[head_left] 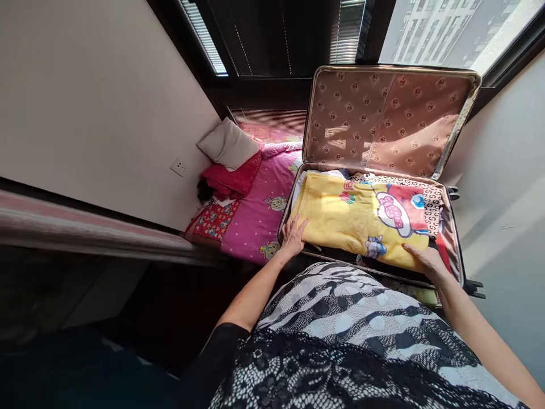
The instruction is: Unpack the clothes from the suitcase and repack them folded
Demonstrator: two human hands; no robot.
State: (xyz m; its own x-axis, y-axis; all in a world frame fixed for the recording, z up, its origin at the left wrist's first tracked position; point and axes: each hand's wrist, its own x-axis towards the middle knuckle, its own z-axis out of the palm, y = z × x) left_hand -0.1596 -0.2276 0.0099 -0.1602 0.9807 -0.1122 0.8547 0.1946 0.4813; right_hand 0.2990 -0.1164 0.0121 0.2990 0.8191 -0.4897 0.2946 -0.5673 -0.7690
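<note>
An open suitcase (457,250) lies on a bed, its patterned lid (383,119) propped upright against the window. On top of its contents lies a folded yellow blanket (340,218) with cartoon prints. My left hand (293,234) rests flat on the blanket's near left corner, fingers spread. At the near right edge of the blanket, my right hand (426,258) presses down with fingers extended. A patterned cloth (430,196) shows beneath the blanket at the far right.
A pink cartoon bedsheet (259,216) covers the bed left of the suitcase. A white pillow (227,145) and red bedding (232,179) lie at the head. A wall socket (178,167) sits on the left wall. Windows with blinds stand behind.
</note>
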